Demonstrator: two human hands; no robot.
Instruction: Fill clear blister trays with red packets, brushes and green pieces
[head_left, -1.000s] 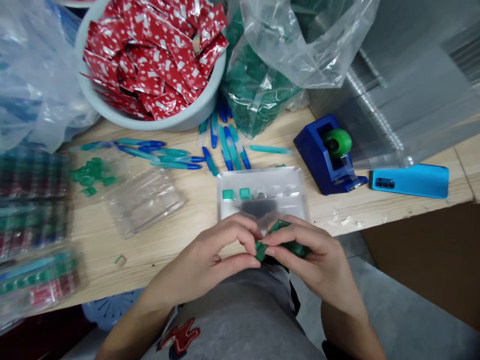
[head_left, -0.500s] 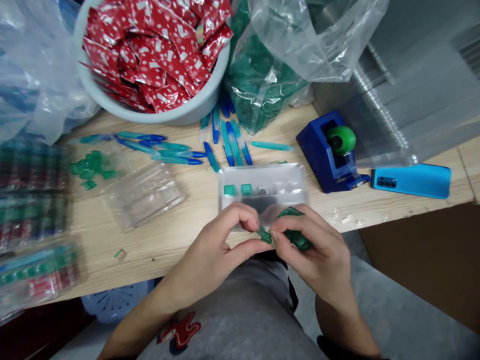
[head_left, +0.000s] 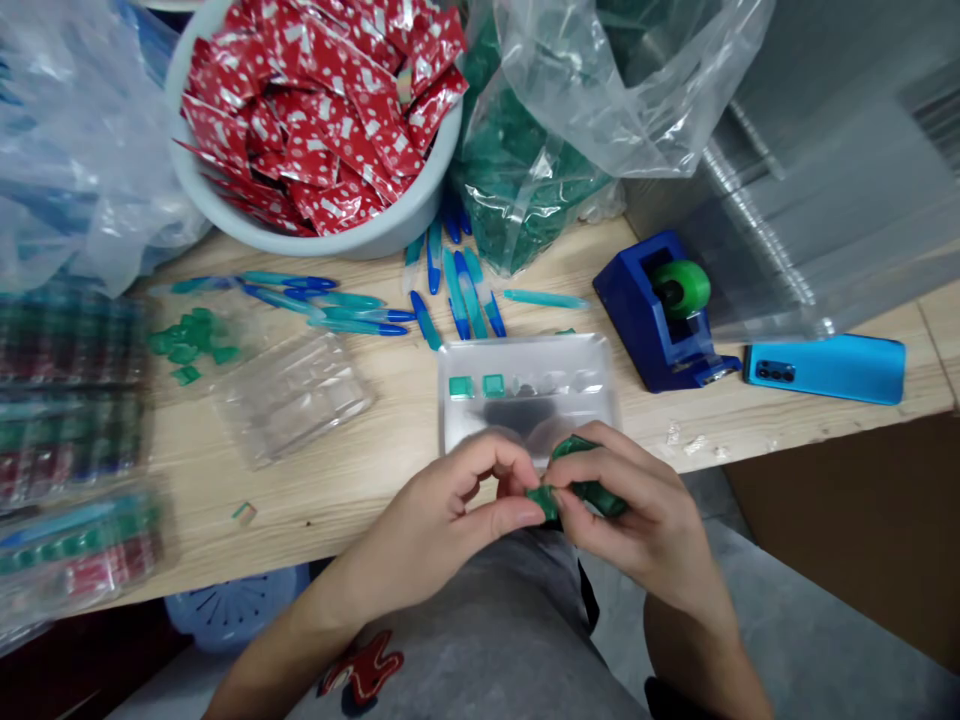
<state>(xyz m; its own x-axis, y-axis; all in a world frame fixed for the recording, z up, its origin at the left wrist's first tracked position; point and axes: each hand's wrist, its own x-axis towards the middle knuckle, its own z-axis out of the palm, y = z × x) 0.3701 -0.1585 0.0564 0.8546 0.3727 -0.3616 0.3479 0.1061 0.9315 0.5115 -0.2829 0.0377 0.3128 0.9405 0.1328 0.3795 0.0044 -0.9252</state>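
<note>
In front of my body, my left hand pinches a small green translucent piece between thumb and fingers. The fingertips of my right hand meet it from the other side. More green pieces are tucked inside my right hand's curled fingers; their exact shape is partly hidden. Just beyond both hands lies a clear plastic tray, its near edge covered by them. Two of its small top-row pockets hold square green pieces.
Another clear tray and loose green pieces lie left. Blue pens are scattered behind, before a tub of red packets and a green-filled bag. Rightward are a blue tape dispenser and phone. Filled packs are stacked far left.
Both hands have shifted slightly down and right, with the green piece still between their fingertips and turned a little. The whole view has moved slightly.
</note>
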